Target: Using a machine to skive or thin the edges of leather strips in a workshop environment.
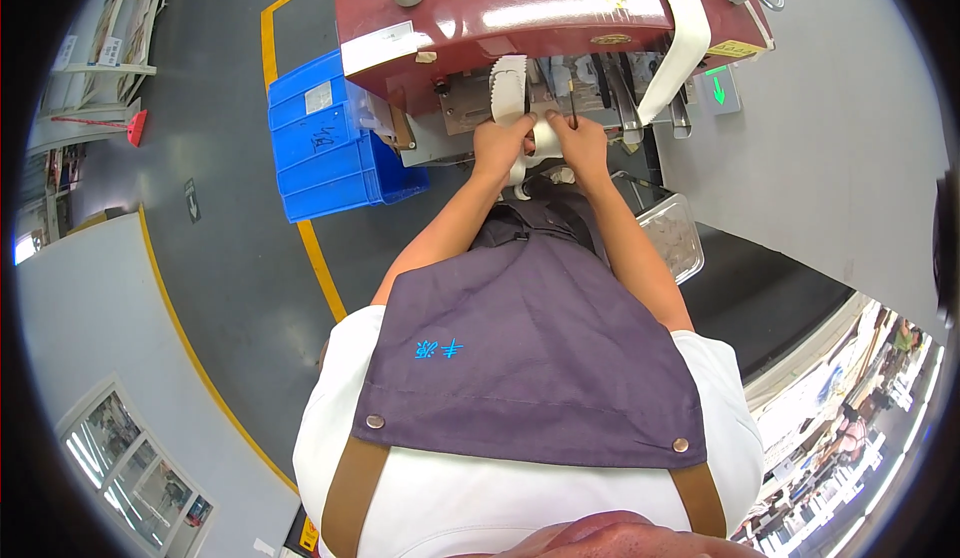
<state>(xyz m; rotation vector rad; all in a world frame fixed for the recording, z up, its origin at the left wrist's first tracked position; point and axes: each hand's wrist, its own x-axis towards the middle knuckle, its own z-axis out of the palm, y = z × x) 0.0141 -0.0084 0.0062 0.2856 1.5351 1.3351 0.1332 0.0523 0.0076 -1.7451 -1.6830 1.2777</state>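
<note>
My left hand [502, 145] and my right hand [580, 146] are closed on a white strip [546, 136] just below the front of a dark red machine [535, 3]. A piece of the strip with a scalloped edge [509, 86] rises above my left hand, and some hangs below between my wrists. A thin dark rod stands just above my right thumb; whether my fingers touch it is unclear. Metal guides [625, 106] extend from the machine to the right of my hands. A wide white band [690, 28] runs down over the machine's right part.
A blue crate [320, 168] stands left of the machine by a yellow floor line. A clear plastic bin [672, 238] is at my right. A grey wall [820, 138] rises at the right. A red floor tool [137, 129] lies by shelving at the left. Co-workers appear small at lower right.
</note>
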